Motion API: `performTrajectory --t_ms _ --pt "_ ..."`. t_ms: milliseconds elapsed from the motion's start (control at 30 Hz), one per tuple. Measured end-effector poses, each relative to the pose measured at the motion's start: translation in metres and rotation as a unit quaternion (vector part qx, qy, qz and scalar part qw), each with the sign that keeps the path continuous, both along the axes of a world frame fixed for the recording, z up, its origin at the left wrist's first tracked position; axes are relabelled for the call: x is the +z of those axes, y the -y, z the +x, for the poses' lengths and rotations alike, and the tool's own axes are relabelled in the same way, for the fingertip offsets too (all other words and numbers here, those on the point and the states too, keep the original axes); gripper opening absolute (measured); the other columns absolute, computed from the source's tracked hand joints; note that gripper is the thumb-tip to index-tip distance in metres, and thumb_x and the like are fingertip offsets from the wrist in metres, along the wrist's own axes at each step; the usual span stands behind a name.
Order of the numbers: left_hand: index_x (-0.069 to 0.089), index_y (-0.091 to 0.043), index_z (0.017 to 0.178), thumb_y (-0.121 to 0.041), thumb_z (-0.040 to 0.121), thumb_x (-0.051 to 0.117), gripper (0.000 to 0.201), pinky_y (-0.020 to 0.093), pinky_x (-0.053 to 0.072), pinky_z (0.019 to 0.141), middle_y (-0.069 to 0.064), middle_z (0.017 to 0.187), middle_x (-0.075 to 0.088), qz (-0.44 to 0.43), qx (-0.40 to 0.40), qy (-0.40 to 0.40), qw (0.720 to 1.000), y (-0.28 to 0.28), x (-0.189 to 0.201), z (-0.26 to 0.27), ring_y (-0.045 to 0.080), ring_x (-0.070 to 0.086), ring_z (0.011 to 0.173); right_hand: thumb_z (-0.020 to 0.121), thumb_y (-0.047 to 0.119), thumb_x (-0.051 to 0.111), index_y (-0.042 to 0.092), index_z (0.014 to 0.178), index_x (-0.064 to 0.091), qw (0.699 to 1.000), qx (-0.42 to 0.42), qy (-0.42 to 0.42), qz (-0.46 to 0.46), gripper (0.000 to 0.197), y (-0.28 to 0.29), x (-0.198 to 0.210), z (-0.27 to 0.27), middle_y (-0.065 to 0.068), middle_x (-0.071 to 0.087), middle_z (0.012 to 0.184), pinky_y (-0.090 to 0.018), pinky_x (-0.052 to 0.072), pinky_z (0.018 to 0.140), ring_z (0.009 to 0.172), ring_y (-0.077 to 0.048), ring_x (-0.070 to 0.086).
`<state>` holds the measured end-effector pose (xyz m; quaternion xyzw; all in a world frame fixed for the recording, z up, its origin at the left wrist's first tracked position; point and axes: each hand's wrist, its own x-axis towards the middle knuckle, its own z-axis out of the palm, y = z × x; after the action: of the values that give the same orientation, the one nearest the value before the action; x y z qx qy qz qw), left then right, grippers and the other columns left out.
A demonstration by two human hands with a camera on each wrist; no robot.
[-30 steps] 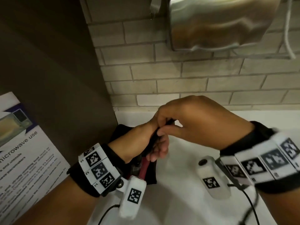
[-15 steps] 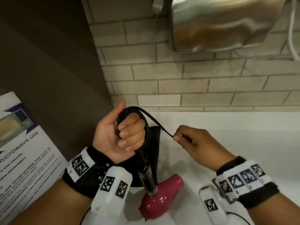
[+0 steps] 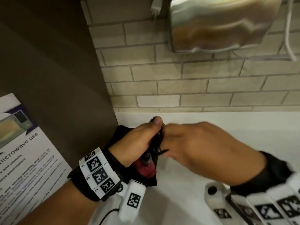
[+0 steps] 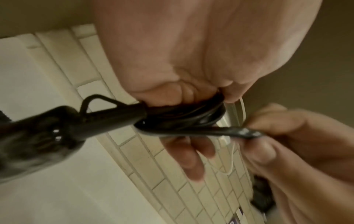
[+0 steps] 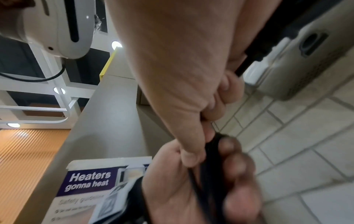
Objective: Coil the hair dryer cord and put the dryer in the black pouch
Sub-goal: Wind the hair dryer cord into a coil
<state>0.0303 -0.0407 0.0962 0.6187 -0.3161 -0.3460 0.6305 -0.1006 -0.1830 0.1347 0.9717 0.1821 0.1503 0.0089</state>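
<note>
My left hand (image 3: 146, 137) grips a coil of the black cord (image 3: 156, 140) above the counter. The red hair dryer (image 3: 144, 168) hangs from the cord just below that hand, over the black pouch (image 3: 119, 135) lying by the corner. My right hand (image 3: 175, 140) meets the left and pinches a strand of the cord against the coil. In the left wrist view the cord loops (image 4: 191, 115) sit in my curled fingers, the dryer's end (image 4: 114, 116) juts left, and the right fingers (image 4: 287, 136) pinch the strand (image 4: 239, 131). The right wrist view shows the cord (image 5: 210, 159) between both hands.
A white counter (image 3: 211, 124) runs along a brick wall (image 3: 178, 85). A steel dispenser (image 3: 219, 25) hangs on the wall above. A brown panel (image 3: 56, 78) closes the left side, with a microwave notice (image 3: 24, 151) on it.
My right hand, which was pulling a strand out to the right, has come back to the left hand. The left hand has turned knuckles up, and the dryer now hangs under it.
</note>
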Motion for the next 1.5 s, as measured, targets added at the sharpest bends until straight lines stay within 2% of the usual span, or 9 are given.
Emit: performTrajectory --t_ms 233,367,467,533,633,833,1133,1267,1500 --pt "0.059 -0.006 0.056 -0.084 0.091 0.009 0.1 0.02 0.043 0.038 0.007 0.048 0.064 0.082 -0.156 -0.042 0.983 0.01 0.014 -0.003 0.017 0.055 0.035 0.087 0.051 0.06 0.031 0.102 0.054 0.988 0.004 0.023 0.153 0.026 0.013 0.01 0.013 0.021 0.048 0.103 -0.022 0.048 0.055 0.067 -0.002 0.053" --pt "0.072 -0.014 0.05 -0.081 0.094 -0.001 0.108 0.015 0.036 0.033 0.014 0.053 0.071 0.073 -0.186 -0.067 0.978 0.011 0.015 -0.007 0.009 0.051 0.027 0.085 0.05 0.067 0.027 0.106 0.052 0.962 -0.008 -0.002 0.272 0.034 0.016 -0.011 0.021 0.035 0.057 0.076 -0.011 0.04 0.057 0.064 0.01 0.055" --pt "0.082 -0.02 0.056 -0.07 0.1 -0.008 0.112 0.015 0.037 0.032 0.028 0.08 0.069 0.07 -0.157 -0.051 0.984 0.011 0.017 -0.012 0.007 0.054 0.026 0.086 0.054 0.062 0.029 0.106 0.055 0.952 0.001 -0.008 0.307 0.032 0.014 -0.019 0.024 0.019 0.069 0.09 -0.032 0.055 0.07 0.081 -0.003 0.067" --pt "0.082 -0.017 0.058 -0.073 0.1 0.003 0.106 0.015 0.042 0.032 0.034 0.089 0.068 0.075 -0.121 -0.055 0.988 0.01 0.018 -0.015 0.01 0.06 0.03 0.087 0.056 0.06 0.029 0.105 0.056 0.95 -0.007 -0.006 0.312 0.033 0.013 -0.02 0.024 0.015 0.071 0.093 -0.036 0.056 0.074 0.087 -0.007 0.068" --pt "0.081 -0.015 0.082 -0.077 0.093 0.029 0.081 0.016 0.043 0.032 0.026 0.063 0.07 0.072 -0.036 -0.058 0.995 0.013 0.021 -0.015 0.018 0.063 0.035 0.089 0.058 0.055 0.03 0.105 0.055 0.95 -0.023 0.002 0.311 0.032 0.013 -0.018 0.024 0.015 0.072 0.089 -0.037 0.057 0.073 0.084 -0.006 0.069" --pt "0.064 0.022 0.11 -0.077 0.095 0.043 0.102 0.015 0.032 0.034 0.011 0.053 0.068 0.079 0.091 -0.011 0.993 0.018 0.016 -0.015 0.014 0.048 0.036 0.087 0.035 0.074 0.023 0.103 0.063 0.896 -0.013 -0.051 0.441 0.022 0.021 -0.013 0.028 0.003 0.076 0.077 -0.046 0.058 0.079 0.072 -0.01 0.073" --pt "0.053 -0.016 0.108 -0.061 0.085 0.058 0.051 0.022 0.038 0.038 -0.002 0.054 0.055 -0.042 0.137 0.012 0.99 0.015 0.026 -0.019 0.013 0.049 0.045 0.084 0.017 0.079 0.021 0.107 0.07 0.878 0.0 -0.057 0.474 0.025 0.028 0.003 0.033 -0.004 0.079 0.093 -0.047 0.058 0.088 0.09 -0.02 0.075" --pt "0.067 -0.025 0.119 -0.032 0.086 0.082 0.037 0.023 0.063 0.079 -0.004 0.086 0.075 -0.085 0.087 0.072 0.99 -0.005 0.008 -0.015 0.012 0.071 0.083 0.079 0.005 0.081 0.013 0.101 0.074 0.847 -0.006 -0.044 0.53 0.024 0.036 0.011 0.038 -0.015 0.078 0.095 -0.044 0.059 0.089 0.09 -0.028 0.075" --pt "0.066 -0.018 0.127 -0.027 0.093 0.057 0.037 0.03 0.05 0.115 0.008 0.137 0.071 0.016 0.065 0.106 0.992 -0.018 -0.004 -0.018 0.014 0.065 0.133 0.078 0.002 0.081 0.011 0.098 0.074 0.852 -0.01 -0.05 0.521 0.023 0.035 0.011 0.043 -0.011 0.079 0.089 -0.029 0.062 0.081 0.083 -0.024 0.076"
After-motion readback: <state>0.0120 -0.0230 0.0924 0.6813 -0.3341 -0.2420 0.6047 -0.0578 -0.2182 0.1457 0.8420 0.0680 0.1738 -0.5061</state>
